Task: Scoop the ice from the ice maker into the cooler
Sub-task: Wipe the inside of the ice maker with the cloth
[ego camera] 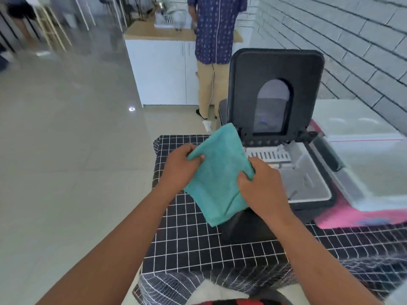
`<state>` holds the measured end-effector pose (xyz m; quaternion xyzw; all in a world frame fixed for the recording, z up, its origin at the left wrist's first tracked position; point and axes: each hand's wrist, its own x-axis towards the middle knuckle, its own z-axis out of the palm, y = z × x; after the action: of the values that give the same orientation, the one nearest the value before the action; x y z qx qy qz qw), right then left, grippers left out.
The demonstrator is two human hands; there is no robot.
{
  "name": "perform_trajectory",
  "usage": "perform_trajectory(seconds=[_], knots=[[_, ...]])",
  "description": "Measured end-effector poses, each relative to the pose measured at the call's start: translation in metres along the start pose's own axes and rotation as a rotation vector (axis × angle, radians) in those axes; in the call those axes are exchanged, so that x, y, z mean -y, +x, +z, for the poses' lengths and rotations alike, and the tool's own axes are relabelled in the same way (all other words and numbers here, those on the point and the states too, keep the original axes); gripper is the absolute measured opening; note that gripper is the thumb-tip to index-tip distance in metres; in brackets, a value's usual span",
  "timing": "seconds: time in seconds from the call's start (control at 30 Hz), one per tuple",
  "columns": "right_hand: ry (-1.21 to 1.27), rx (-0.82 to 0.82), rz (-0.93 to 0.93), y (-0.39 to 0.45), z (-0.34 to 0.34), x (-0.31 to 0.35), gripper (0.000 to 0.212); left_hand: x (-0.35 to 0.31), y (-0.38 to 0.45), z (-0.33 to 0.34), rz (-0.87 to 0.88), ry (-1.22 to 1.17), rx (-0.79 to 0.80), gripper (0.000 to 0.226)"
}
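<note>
Two hands, left hand (179, 167) and right hand (261, 186), grip one towel (217, 179).

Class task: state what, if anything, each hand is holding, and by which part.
Both hold the teal cloth: the left hand pinches its upper left edge, the right hand grips its right edge.
</note>
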<state>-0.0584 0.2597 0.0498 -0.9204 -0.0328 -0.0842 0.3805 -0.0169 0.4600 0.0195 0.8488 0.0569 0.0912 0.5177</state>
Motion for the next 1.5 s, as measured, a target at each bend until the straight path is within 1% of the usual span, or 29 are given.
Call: perform_trajectory(seconds=[0.07, 0.13, 0.17, 0.2, 0.27, 0.33, 0.37, 0.43, 0.5, 0.57, 0.6, 0.7, 0.8, 0.9, 0.97, 1.03, 1.13, 1.17, 1.27, 1.33, 1.4, 1.5], knots=[[-0.023, 0.027, 0.038, -0.006, -0.007, -0.015, 0.005, -0.011, 0.003, 0.016, 0.041, 0.029, -0.013, 0.012], [-0.086, 0.067, 0.062, -0.013, -0.008, -0.027, 0.012, -0.019, 0.006, 0.034, 0.061, 0.087, -0.028, 0.004], [-0.127, 0.074, 0.046, -0.015, -0.008, -0.031, 0.016, -0.022, 0.007, 0.042, 0.086, 0.132, -0.047, 0.006], [-0.165, 0.067, 0.018, -0.017, -0.007, -0.036, 0.019, -0.024, 0.008, 0.049, 0.128, 0.181, -0.080, 0.013], [-0.228, 0.047, -0.032, -0.018, -0.008, -0.042, 0.022, -0.026, 0.006, 0.059, 0.227, 0.262, -0.203, 0.024], [-0.283, 0.034, -0.074, -0.018, -0.013, -0.051, 0.025, -0.027, 0.001, 0.067, 0.308, 0.294, -0.291, 0.029], [-0.297, 0.035, -0.095, -0.019, -0.016, -0.057, 0.028, -0.026, -0.003, 0.069, 0.354, 0.303, -0.288, 0.027], [-0.305, 0.044, -0.136, -0.022, -0.022, -0.071, 0.034, -0.025, -0.008, 0.074, 0.457, 0.312, -0.251, 0.016], [-0.321, 0.024, -0.167, -0.027, -0.027, -0.086, 0.037, -0.026, -0.013, 0.077, 0.554, 0.378, -0.246, 0.008], [-0.328, -0.019, -0.203, -0.031, -0.032, -0.098, 0.038, -0.028, -0.019, 0.083, 0.633, 0.488, -0.239, 0.014], [-0.326, -0.037, -0.220, -0.033, -0.034, -0.102, 0.038, -0.028, -0.021, 0.085, 0.630, 0.515, -0.202, 0.020], [-0.340, -0.059, -0.269, -0.037, -0.038, -0.112, 0.038, -0.024, -0.025, 0.080, 0.496, 0.512, -0.034, 0.038], [-0.353, -0.072, -0.303, -0.038, -0.038, -0.117, 0.038, -0.013, -0.025, 0.062, 0.489, 0.456, 0.067, 0.044], [-0.348, -0.099, -0.315, -0.039, -0.035, -0.119, 0.035, -0.010, -0.020, 0.049, 0.426, 0.508, 0.042, 0.046], [-0.339, -0.124, -0.330, -0.040, -0.033, -0.121, 0.032, -0.016, -0.017, 0.053, 0.374, 0.591, 0.029, 0.054], [-0.331, -0.140, -0.337, -0.041, -0.032, -0.123, 0.029, -0.021, -0.021, 0.066, 0.375, 0.635, 0.041, 0.061], [-0.329, -0.147, -0.343, -0.040, -0.030, -0.124, 0.028, -0.019, -0.028, 0.076, 0.359, 0.549, 0.043, 0.059], [-0.330, -0.146, -0.348, -0.040, -0.030, -0.124, 0.028, -0.017, -0.029, 0.073, 0.378, 0.544, 0.046, 0.057], [-0.324, -0.148, -0.362, -0.039, -0.030, -0.124, 0.028, -0.017, -0.032, 0.065, 0.516, 0.613, 0.050, 0.048], [-0.326, -0.151, -0.367, -0.039, -0.030, -0.124, 0.030, -0.020, -0.035, 0.066, 0.574, 0.611, 0.100, 0.044], [-0.331, -0.155, -0.367, -0.039, -0.030, -0.124, 0.030, -0.020, -0.031, 0.067, 0.607, 0.607, 0.143, 0.044], [-0.339, -0.155, -0.372, -0.040, -0.029, -0.125, 0.029, -0.021, -0.019, 0.064, 0.616, 0.629, 0.154, 0.045]])
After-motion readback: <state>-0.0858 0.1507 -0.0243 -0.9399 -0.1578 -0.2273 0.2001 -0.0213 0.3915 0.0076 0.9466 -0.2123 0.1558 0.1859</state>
